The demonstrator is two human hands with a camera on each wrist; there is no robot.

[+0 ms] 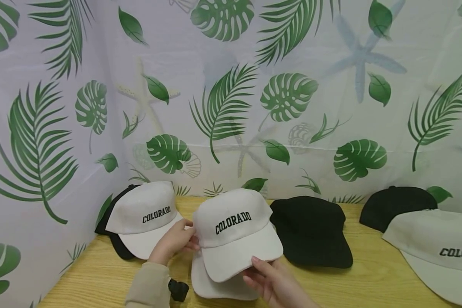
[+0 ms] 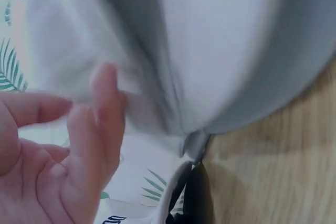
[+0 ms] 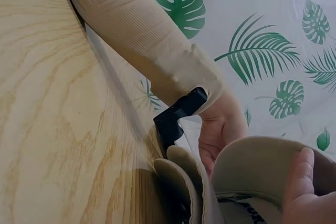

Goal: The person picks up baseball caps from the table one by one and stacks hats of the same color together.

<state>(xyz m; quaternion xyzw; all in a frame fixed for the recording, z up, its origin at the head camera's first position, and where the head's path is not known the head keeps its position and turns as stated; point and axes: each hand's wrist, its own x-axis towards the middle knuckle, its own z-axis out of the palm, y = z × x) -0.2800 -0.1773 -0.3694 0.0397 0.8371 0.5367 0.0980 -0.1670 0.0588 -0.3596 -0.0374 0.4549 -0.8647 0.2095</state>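
A white cap (image 1: 235,218) lettered COLORADO is tilted over a stack, with a lower white brim (image 1: 223,288) showing beneath it. My right hand (image 1: 279,280) grips the upper cap's brim, thumb on top and fingers underneath. At the cap's left side is my left hand (image 1: 177,239), its fingertips right at the fabric edge. In the left wrist view nothing shows between the thumb and fingers (image 2: 107,103) beside the blurred cap (image 2: 220,40). Two stacked brims (image 3: 181,174) stand close to the table in the right wrist view, next to the held brim (image 3: 257,166).
Left of the stack, another white COLORADO cap (image 1: 142,218) overlaps a black one (image 1: 119,248). A black cap (image 1: 312,231) lies to the right. Farther right, a white cap (image 1: 435,244) partly covers a black cap (image 1: 396,203). Leaf-patterned cloth (image 1: 231,107) hangs behind the wooden table (image 1: 100,278).
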